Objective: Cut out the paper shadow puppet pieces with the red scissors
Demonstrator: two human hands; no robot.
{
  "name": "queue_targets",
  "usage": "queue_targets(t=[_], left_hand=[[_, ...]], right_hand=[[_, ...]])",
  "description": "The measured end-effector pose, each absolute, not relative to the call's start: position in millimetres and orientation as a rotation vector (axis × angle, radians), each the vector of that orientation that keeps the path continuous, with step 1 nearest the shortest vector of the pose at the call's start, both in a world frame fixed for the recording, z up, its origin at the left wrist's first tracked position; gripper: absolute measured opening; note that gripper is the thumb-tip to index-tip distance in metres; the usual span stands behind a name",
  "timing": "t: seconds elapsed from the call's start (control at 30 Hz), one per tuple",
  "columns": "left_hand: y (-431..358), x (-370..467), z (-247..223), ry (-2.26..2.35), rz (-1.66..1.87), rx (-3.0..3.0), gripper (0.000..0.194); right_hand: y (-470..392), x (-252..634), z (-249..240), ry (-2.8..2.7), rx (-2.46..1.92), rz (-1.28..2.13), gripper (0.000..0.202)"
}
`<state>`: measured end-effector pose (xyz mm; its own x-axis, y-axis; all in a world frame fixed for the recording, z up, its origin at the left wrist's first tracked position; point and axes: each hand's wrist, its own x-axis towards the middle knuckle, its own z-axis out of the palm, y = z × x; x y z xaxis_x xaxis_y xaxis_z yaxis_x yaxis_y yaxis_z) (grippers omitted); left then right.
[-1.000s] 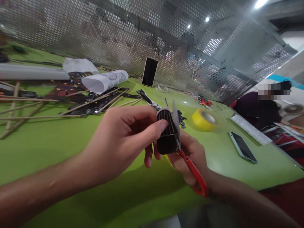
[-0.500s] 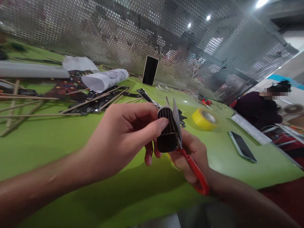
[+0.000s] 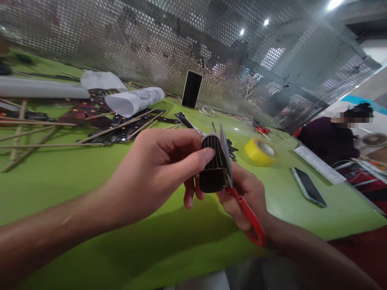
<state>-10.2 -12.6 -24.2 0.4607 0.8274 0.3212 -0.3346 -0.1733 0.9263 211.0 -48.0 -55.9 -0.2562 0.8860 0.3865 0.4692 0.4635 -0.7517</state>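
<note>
Pinched firm between thumb and curled fingers, the left hand [image 3: 151,177] has the black piece [image 3: 212,179], thumb pressed flat across its white-striped upper part! Over on the other side, the right hand [image 3: 246,191] is closed around the red-handled scissors [image 3: 251,219], some of its fingers hidden from view. And look where that piece is: up in front of the person, above the green table [image 3: 69,193], with the blades pointing up and away right along its right edge. How far apart the blades stand, I can't tell from this angle!

Just beyond the blades, a small dark cut-out [image 3: 232,151] peeks out on the table, and to the right of that sits the yellow tape roll [image 3: 259,152]. Further right, a phone [image 3: 308,187] lies flat, near a long white strip [image 3: 320,165]. Off to the left, thin wooden sticks [image 3: 19,135] cross one another, beside a printed paper roll [image 3: 134,102]. At the back, a dark-screened device [image 3: 192,90] stands tilted before the perforated screen [image 3: 121,44], and a person in dark clothing [image 3: 326,137] is over at far right!
</note>
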Motion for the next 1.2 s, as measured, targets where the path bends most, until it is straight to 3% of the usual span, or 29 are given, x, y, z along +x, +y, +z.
queue_targets(t=[0.17,1.2], left_hand=[[-13.1,-11.1,-24.1,0.531,1.114,1.486,0.026],[-12.9,-10.8,-20.6,0.466,1.046,1.315,0.024]], right_hand=[[-48.1,213.5,-55.4,-1.9,-1.136,0.576,0.005],[-49.9,214.7,-52.0,-1.986,-1.157,0.46,0.005]])
